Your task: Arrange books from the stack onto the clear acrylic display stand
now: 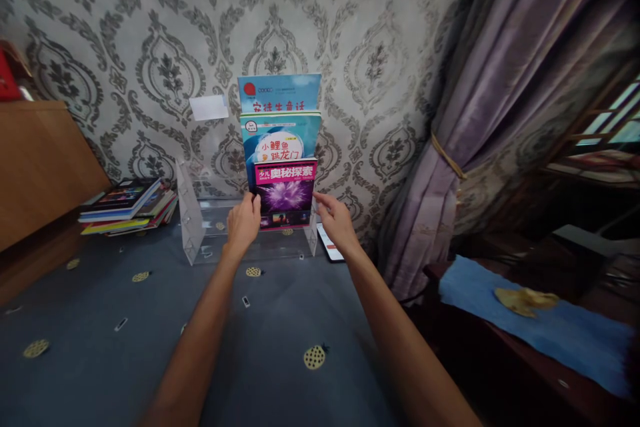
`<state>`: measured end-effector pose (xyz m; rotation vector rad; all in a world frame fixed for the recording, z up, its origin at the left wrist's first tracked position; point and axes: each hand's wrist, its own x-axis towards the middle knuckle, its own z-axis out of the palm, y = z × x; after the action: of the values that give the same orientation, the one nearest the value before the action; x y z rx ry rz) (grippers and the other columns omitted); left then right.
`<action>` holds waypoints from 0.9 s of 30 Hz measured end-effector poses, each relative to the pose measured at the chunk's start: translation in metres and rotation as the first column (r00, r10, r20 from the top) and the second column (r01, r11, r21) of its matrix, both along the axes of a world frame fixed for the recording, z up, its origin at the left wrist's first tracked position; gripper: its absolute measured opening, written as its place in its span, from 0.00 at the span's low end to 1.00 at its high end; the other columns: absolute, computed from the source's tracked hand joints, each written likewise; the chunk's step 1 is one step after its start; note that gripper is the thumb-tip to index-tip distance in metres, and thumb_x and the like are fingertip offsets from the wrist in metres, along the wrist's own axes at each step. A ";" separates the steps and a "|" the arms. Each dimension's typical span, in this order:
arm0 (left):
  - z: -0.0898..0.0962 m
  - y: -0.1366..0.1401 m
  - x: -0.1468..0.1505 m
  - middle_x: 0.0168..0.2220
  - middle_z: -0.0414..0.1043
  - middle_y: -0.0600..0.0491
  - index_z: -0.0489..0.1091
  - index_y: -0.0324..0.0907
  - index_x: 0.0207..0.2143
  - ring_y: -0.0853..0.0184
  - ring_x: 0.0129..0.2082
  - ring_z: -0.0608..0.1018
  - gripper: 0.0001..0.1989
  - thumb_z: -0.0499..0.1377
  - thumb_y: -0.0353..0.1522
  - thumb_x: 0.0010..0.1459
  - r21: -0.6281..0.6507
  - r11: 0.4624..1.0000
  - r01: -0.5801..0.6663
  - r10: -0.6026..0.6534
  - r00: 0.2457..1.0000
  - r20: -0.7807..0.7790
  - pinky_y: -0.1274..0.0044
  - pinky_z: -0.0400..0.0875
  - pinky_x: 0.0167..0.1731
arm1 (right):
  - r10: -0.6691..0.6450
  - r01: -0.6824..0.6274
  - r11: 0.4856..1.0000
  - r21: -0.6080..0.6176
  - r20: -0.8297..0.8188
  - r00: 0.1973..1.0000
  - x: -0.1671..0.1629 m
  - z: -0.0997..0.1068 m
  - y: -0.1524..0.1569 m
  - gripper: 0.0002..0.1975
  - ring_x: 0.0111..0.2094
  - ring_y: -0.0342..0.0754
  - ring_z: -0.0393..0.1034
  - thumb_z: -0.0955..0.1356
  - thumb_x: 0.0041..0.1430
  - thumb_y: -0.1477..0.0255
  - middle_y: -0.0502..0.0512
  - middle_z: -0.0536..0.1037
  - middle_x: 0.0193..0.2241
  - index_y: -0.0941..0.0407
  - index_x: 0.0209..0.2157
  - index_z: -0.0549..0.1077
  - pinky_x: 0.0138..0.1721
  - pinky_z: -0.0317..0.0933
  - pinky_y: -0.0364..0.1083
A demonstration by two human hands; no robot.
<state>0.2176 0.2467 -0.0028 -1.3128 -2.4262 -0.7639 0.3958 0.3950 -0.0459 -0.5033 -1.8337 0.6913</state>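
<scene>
Between my two hands a small book with a purple starburst cover (285,195) stands upright at the front of a clear acrylic book stand (193,213). My left hand (244,221) grips its left edge, thumb pressed near the cover. On its right edge lie the fingers of my right hand (336,217). Behind it rises a teal book (255,137) with a round white title patch. A taller blue book (290,85) stands at the very back. The lower parts of both rear books are hidden by those in front.
Left of the stand lies a pile of books and magazines (127,203), beside a wooden cabinet (45,167). A phone (330,245) lies right of the stand. A purple curtain (430,200) hangs at the right, above a blue cloth (480,293). Patterned wallpaper is behind.
</scene>
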 end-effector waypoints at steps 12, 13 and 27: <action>0.002 0.000 0.000 0.42 0.79 0.43 0.70 0.41 0.48 0.56 0.44 0.80 0.20 0.41 0.36 0.72 0.044 0.998 0.041 -0.043 0.998 0.046 0.72 0.66 0.41 | 0.019 -0.019 0.998 -0.055 -0.007 1.000 0.000 -0.001 0.001 0.21 0.53 0.57 0.72 0.63 0.59 0.71 0.58 0.78 0.51 0.52 0.53 0.75 0.57 0.65 0.60; 0.002 0.000 0.000 0.43 0.79 0.43 0.70 0.41 0.48 0.56 0.44 0.80 0.20 0.40 0.36 0.72 0.045 0.998 0.040 -0.042 0.998 0.049 0.72 0.66 0.41 | 0.014 -0.014 0.999 -0.048 -0.001 1.000 -0.001 -0.002 0.001 0.22 0.54 0.57 0.71 0.64 0.59 0.71 0.58 0.77 0.52 0.52 0.54 0.74 0.58 0.64 0.61; 0.002 -0.001 0.002 0.43 0.78 0.46 0.68 0.44 0.51 0.58 0.45 0.79 0.18 0.41 0.37 0.72 0.051 0.994 0.100 -0.104 0.991 0.085 0.74 0.66 0.41 | 0.056 -0.048 0.986 -0.163 0.043 0.998 -0.010 -0.011 0.002 0.28 0.60 0.58 0.66 0.64 0.55 0.72 0.63 0.72 0.58 0.56 0.59 0.69 0.60 0.60 0.62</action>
<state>0.2200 0.2460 -0.0004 -1.4226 -2.4075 -0.9178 0.3856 0.3974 -0.0571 -0.5836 -1.8495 0.8751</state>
